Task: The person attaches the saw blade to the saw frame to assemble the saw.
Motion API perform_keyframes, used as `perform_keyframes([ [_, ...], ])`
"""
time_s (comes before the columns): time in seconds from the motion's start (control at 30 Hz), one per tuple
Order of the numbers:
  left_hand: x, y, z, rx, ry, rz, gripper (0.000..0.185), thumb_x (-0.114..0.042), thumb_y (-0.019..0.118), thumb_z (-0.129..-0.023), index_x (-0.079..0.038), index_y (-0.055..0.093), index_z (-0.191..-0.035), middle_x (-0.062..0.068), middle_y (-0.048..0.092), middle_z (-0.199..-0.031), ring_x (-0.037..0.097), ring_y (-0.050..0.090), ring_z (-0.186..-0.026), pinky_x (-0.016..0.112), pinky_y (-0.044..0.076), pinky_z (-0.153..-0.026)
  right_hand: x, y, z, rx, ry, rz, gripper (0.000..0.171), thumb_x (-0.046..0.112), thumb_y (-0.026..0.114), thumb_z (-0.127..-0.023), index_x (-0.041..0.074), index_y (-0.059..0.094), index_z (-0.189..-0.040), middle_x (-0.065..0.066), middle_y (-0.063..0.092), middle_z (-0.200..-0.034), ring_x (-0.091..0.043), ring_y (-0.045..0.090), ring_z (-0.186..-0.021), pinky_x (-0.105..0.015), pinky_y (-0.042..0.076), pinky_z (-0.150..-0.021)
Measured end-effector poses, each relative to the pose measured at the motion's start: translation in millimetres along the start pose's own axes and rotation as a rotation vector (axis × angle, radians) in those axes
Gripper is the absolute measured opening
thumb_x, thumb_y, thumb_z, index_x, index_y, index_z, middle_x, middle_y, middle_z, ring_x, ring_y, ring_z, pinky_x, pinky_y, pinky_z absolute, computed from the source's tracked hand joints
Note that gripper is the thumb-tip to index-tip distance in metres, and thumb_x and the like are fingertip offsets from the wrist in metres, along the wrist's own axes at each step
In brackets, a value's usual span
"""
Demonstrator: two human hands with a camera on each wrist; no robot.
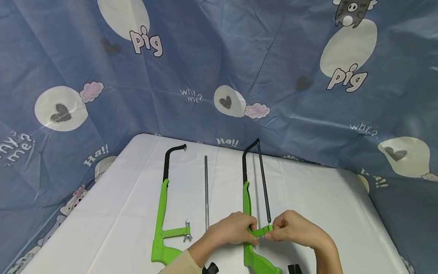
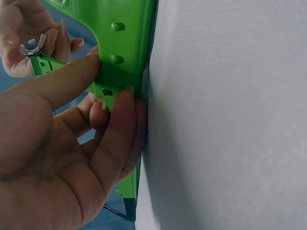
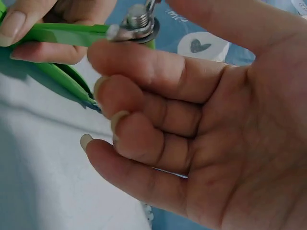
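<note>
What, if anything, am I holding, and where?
Your left hand grips the bladed hacksaw where crossbar meets frame; your right hand is at the wing nut, its hold unclear.

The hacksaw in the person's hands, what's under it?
The white table shows beside the hacksaw and through the gap inside it. Anything directly beneath its handle or the left hand is hidden.

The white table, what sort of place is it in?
Perhaps a makeshift workspace: a white table, green hacksaw frames, and blue pig-print fabric hung behind.
</note>
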State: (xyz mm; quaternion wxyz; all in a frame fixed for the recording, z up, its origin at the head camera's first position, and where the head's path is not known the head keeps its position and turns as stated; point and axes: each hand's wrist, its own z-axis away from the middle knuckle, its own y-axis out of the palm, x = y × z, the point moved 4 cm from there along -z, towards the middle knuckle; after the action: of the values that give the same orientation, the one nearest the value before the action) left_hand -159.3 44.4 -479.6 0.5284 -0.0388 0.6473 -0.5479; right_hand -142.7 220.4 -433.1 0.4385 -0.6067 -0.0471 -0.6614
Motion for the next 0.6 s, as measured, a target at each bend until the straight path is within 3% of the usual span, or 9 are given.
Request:
perform_keyframes([
  [0.23, 2.0, -0.1, -1.2, 0.01, 0.005, 0.004, 0.022, -0.033, 0.083, -0.079, -0.022, 0.063, -0.081, -0.015, 0.057, -0.07, 0.003, 0.043, -0.057, 0.019, 0.038, -0.053, -0.7, -0.5, 2.2, 0.032, 0.012, -0.046, 0.041, 0.02, 0.069, -0.088, -0.003, 0.048, -0.062, 0.01, 0.035, -0.056, -0.002, 0.019, -0.05, -0.024, 0.013, -0.044],
  [0.6, 1.8, 0.2, -2.5, 0.016, 0.014, 0.022, 0.022, -0.032, 0.083, -0.079, -0.022, 0.064, -0.082, -0.015, 0.057, -0.071, 0.003, 0.043, -0.057, 0.019, 0.038, -0.054, -5.2, -2.2, 0.4, 0.096, -0.054, -0.104, 0.034, 0.016, 0.064, -0.092, -0.007, 0.058, -0.068, 0.008, 0.05, -0.066, 0.001, 0.038, -0.057, -0.021, 0.032, -0.051],
])
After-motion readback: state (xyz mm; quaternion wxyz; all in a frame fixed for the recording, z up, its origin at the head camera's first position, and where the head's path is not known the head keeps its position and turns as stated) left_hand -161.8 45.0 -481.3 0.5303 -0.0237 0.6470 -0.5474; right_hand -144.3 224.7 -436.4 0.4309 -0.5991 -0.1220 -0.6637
